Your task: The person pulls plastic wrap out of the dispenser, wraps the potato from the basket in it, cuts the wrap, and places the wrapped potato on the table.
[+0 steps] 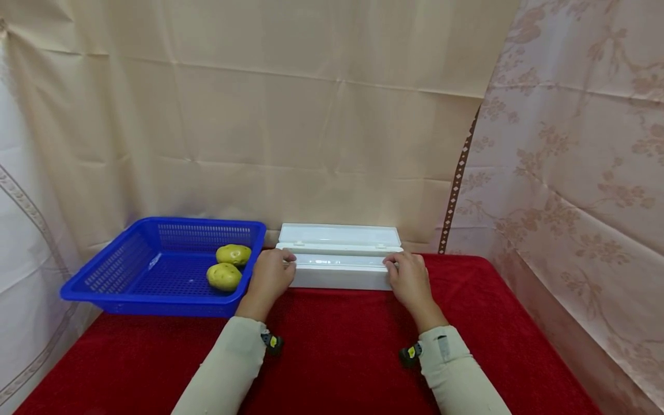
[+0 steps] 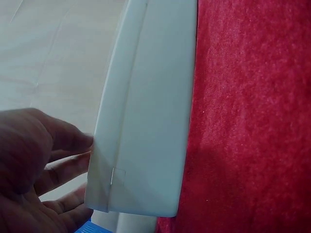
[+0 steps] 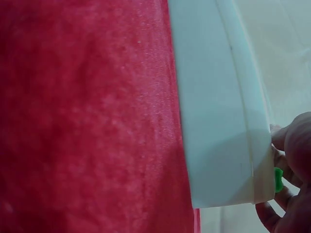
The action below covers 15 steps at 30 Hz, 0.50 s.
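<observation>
A long white cling film dispenser [image 1: 339,279] sits on the red cloth, its hinged lid [image 1: 339,234] raised at the back. Glossy clear film shows along its top. My left hand [image 1: 271,275] grips the left end, thumb at the top front edge and fingers around the corner, as the left wrist view shows. At the opposite end, my right hand [image 1: 410,280] pinches the rim between thumb and fingers. A small green piece [image 3: 278,180] sticks out there beside the right fingers. I cannot tell whether either hand also pinches the film's edge.
Left of the dispenser stands a blue plastic basket [image 1: 171,307], close to my left forearm. Two yellow potatoes [image 1: 233,254] lie in its right part. Red cloth [image 1: 342,357] covers the table, and a beige curtain [image 1: 311,127] hangs right behind it.
</observation>
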{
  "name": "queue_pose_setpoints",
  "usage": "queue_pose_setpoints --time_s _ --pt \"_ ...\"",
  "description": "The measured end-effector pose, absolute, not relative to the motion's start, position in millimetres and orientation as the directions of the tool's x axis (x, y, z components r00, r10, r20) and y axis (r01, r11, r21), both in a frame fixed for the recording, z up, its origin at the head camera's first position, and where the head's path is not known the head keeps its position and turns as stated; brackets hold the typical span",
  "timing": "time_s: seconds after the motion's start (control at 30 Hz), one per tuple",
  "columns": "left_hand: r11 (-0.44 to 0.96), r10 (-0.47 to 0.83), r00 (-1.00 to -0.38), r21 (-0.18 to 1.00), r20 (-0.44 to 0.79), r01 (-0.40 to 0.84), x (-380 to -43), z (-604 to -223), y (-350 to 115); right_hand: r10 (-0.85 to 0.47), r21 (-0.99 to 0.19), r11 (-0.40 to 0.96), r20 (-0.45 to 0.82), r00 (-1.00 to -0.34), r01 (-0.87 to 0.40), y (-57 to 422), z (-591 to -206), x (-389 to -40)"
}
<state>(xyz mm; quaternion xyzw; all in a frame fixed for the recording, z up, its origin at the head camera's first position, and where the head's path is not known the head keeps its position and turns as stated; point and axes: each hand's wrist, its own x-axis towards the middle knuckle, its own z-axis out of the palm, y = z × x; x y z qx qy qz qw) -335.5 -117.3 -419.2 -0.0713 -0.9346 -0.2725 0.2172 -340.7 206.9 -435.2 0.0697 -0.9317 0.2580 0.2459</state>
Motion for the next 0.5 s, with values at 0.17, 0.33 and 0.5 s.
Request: queue_pose_setpoints --time_s 0.17,0.33,0.5 --pt "0.846 0.022 -0.878 0.458 0.479 0.272 -337.2 -419.0 -117.6 -0.004 -0.395 0.872 0.584 -0.812 -0.288 206.3 -437.6 -343.3" --pt "0.845 0.037 -0.863 0.446 0.504 0.296 -340.2 -421.1 -118.1 0.025 -0.392 0.880 0.603 -0.797 -0.269 204.3 -438.3 -342.8" --pt "0.839 0.049 -0.853 0.441 0.520 0.318 -343.8 -427.2 -118.7 0.054 -0.413 0.880 0.575 -0.817 -0.233 202.8 -439.2 -340.8"
